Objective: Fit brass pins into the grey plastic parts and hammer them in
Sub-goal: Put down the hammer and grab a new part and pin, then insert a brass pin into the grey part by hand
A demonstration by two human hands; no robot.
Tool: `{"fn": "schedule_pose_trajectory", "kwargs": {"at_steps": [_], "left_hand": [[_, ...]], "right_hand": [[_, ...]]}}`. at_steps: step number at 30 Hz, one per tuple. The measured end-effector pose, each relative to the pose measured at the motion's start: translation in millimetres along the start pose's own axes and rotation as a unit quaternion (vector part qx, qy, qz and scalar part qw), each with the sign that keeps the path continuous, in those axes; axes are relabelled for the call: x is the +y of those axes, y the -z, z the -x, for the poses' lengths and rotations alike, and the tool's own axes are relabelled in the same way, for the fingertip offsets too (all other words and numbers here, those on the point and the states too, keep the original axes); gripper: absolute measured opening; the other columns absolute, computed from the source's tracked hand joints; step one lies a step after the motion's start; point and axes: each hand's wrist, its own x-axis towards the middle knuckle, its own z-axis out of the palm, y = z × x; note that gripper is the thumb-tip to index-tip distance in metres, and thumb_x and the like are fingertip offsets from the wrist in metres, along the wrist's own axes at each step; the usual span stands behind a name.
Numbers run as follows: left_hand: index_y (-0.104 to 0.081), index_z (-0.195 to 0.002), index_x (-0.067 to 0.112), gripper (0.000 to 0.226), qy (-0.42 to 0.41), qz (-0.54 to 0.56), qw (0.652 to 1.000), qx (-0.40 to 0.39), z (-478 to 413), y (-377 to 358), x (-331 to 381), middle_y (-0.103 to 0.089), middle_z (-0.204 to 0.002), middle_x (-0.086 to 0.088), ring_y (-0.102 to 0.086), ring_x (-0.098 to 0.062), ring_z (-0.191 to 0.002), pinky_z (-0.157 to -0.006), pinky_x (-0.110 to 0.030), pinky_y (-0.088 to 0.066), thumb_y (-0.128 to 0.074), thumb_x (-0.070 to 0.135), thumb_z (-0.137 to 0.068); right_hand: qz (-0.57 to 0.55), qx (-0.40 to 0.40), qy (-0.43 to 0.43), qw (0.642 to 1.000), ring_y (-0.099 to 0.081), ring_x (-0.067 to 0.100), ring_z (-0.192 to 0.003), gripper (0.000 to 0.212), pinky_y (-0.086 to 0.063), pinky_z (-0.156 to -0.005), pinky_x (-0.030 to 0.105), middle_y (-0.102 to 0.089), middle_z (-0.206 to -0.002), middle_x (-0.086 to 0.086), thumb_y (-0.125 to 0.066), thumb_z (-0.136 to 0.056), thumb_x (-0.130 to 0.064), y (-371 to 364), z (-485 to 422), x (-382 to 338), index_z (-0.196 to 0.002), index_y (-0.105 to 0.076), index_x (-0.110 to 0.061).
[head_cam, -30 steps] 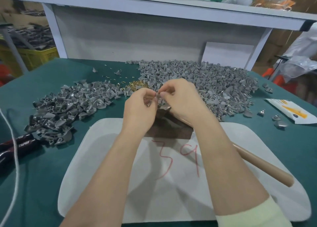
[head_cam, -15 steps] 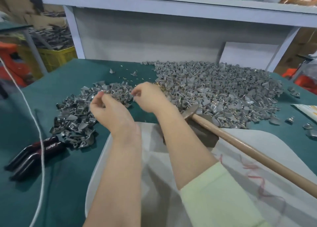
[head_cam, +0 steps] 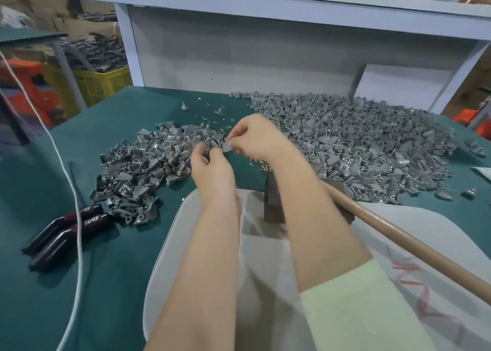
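My right hand (head_cam: 255, 138) pinches one grey part (head_cam: 228, 146) by its edge, held above the green surface (head_cam: 127, 244) between the two heaps: the smaller heap (head_cam: 148, 164) to the left and the larger heap (head_cam: 358, 143) to the right. My left hand (head_cam: 212, 172) is close beside it with its fingers curled toward the part. It may have a pin at its fingertips, but the view is too soft there for me to tell. Loose brass pins (head_cam: 261, 164) lie on the surface just below the right wrist.

I judge this to be the fitting step, with hammering not yet begun. To do it well I would turn the part so its hole faces the left hand and brace the two hands against each other. The pin has to start straight — a canted one will likely bend or split the plastic under the blow. I would press it in by finger until it stands on its own. The part can then go flat on the dark block (head_cam: 272, 204) at the far end of the white board (head_cam: 176, 249). The hammer (head_cam: 398, 241) lies there — its handle slants toward me on the right, within easy reach.
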Motion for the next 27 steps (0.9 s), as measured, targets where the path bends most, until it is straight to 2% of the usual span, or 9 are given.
{"fn": "schedule_pose_trajectory", "kwargs": {"at_steps": [2,4,7,9,13,17,21,23,27], "left_hand": [[-0.061,-0.113,0.019,0.021,0.025,0.016,0.998,-0.058,1,-2,-3,-0.066,-0.104,0.001,-0.062,-0.016,-0.102,-0.084,-0.024,-0.050,-0.045,0.017,-0.099],[-0.063,-0.088,0.017,0.019,0.014,0.016,0.996,-0.082,4,-2,-4,-0.066,-0.084,0.001,-0.064,-0.014,-0.088,-0.073,-0.018,-0.051,-0.048,0.014,-0.099],[-0.062,-0.080,0.010,0.019,-0.005,0.033,0.997,-0.069,3,-3,-5,-0.064,-0.081,-0.006,-0.062,-0.014,-0.079,-0.074,-0.016,-0.053,-0.053,0.002,-0.094],[-0.061,-0.075,0.009,0.020,-0.005,0.061,0.997,-0.042,2,-2,-4,-0.062,-0.079,-0.006,-0.060,-0.011,-0.076,-0.074,-0.015,-0.053,-0.056,-0.001,-0.091],[-0.061,-0.074,0.009,0.018,0.010,0.117,0.993,-0.022,2,2,0,-0.062,-0.080,-0.004,-0.060,-0.011,-0.078,-0.076,-0.014,-0.053,-0.057,-0.002,-0.088],[-0.059,-0.075,0.008,0.017,0.030,0.147,0.988,-0.030,2,4,2,-0.060,-0.081,-0.004,-0.059,-0.013,-0.084,-0.078,-0.015,-0.051,-0.056,-0.001,-0.088],[-0.057,-0.076,0.006,0.016,0.046,0.167,0.984,-0.034,3,2,1,-0.060,-0.088,-0.008,-0.059,-0.016,-0.090,-0.083,-0.017,-0.052,-0.054,0.000,-0.090],[-0.058,-0.076,0.006,0.017,0.049,0.172,0.983,-0.040,4,0,1,-0.060,-0.095,-0.011,-0.059,-0.017,-0.093,-0.083,-0.019,-0.053,-0.054,-0.001,-0.091],[-0.058,-0.086,0.007,0.014,0.060,0.177,0.980,-0.067,6,-1,2,-0.062,-0.088,-0.008,-0.061,-0.015,-0.083,-0.085,-0.022,-0.053,-0.054,-0.005,-0.091]], "right_hand": [[-0.021,-0.053,0.020,0.998,-0.051,0.010,-0.056,0.013,-0.045,-0.059,0.022,-0.060,-0.063,0.001,-0.061,-0.084,-0.003,20,15,0,-0.079,-0.065,-0.014],[-0.023,-0.084,0.027,0.996,-0.055,0.012,-0.060,0.011,-0.051,-0.064,0.025,-0.063,-0.070,0.006,-0.059,-0.086,-0.002,29,25,3,-0.085,-0.065,-0.011],[-0.082,-0.057,0.005,0.995,-0.062,0.010,-0.067,0.012,-0.055,-0.070,0.023,-0.068,-0.081,0.009,-0.057,-0.089,-0.003,31,23,14,-0.089,-0.066,-0.011],[-0.018,0.006,-0.022,1.000,-0.066,0.012,-0.074,0.014,-0.057,-0.076,0.027,-0.071,-0.088,0.008,-0.055,-0.089,-0.003,22,10,22,-0.091,-0.067,-0.010],[0.193,0.023,-0.107,0.975,-0.062,0.023,-0.086,0.030,-0.052,-0.078,0.034,-0.064,-0.102,0.012,-0.050,-0.087,-0.001,-15,-10,31,-0.116,-0.058,0.001],[0.224,0.017,-0.143,0.964,-0.057,0.030,-0.100,0.029,-0.043,-0.072,0.037,-0.059,-0.116,0.013,-0.051,-0.084,-0.004,-36,-14,35,-0.113,-0.058,-0.004],[0.230,0.023,-0.154,0.961,-0.053,0.028,-0.088,0.026,-0.041,-0.069,0.036,-0.059,-0.112,0.012,-0.052,-0.085,-0.003,-36,-19,34,-0.109,-0.059,-0.004],[0.235,0.014,-0.151,0.960,-0.057,0.029,-0.095,0.025,-0.042,-0.072,0.037,-0.059,-0.115,0.012,-0.052,-0.086,-0.005,-37,-21,34,-0.110,-0.060,-0.005],[0.228,0.018,-0.122,0.966,-0.059,0.028,-0.102,0.023,-0.043,-0.074,0.035,-0.061,-0.118,0.011,-0.048,-0.091,-0.011,-37,-21,33,-0.110,-0.060,-0.009]]}}
